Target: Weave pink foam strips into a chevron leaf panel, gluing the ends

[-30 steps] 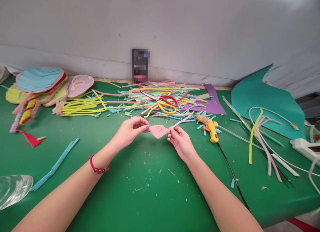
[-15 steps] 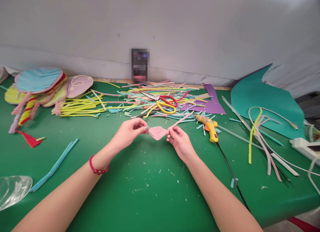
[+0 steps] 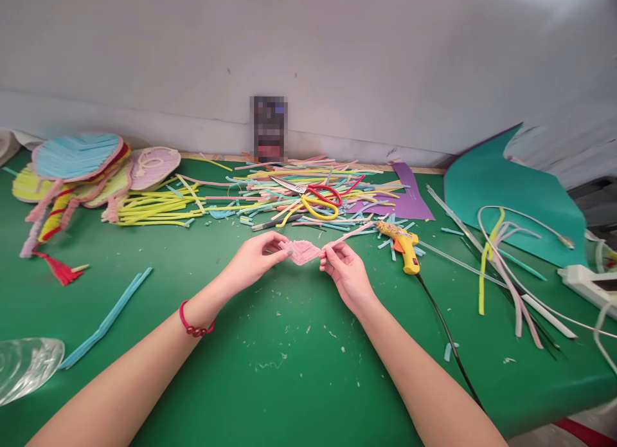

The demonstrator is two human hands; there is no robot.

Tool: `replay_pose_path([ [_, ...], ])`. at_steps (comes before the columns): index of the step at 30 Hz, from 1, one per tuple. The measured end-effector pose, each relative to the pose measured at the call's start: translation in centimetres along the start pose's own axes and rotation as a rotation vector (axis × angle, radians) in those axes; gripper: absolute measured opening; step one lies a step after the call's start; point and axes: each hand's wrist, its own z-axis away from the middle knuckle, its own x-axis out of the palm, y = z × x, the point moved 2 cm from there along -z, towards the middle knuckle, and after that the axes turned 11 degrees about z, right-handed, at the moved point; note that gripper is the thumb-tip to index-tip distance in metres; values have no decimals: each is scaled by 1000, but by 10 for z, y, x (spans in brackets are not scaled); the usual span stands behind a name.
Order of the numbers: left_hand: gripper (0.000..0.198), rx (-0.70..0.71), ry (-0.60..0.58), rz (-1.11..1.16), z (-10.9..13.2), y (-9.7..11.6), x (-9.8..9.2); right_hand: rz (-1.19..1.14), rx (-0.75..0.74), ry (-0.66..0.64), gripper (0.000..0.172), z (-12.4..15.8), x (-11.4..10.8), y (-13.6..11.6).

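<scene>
A small pale-pink, leaf-shaped piece of fuzzy ribbed strips was held up between the two hands, above the near side of the glossy green worktop. Its long axis ran roughly level from left to right, with a tapered end pointing towards the right hand and a blunt corner pointing down towards the person; its ribs slanted in a V pattern. The left hand had thumb and fingers pinched together on the left end. The right hand was also closed to a pinch, its fingertips at the tapered end, and from them a thin pink fuzzy strip angled up and to the right, towards the nozzle of a yellow glue gun. Whether that strip joined the piece was hidden by the fingers.

Beyond the hands, metal scissors with one red and one yellow handle lay on a heap of multicoloured fuzzy stems, blades towards the upper left. On the left wrist was a red beaded bracelet. Two light-blue stems lay slantwise to the left of that arm.
</scene>
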Motion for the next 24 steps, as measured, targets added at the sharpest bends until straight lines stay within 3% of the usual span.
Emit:
replay_pose_path([
  [12,36,15,89,96,1,8,-1,37,-25,7,31,1,0,-2],
  [19,48,12,103,199,0,8,0,32,-23,18,31,0,0,-1],
  [24,36,37,161,158,0,8,-4,15,-21,32,31,0,0,-1],
])
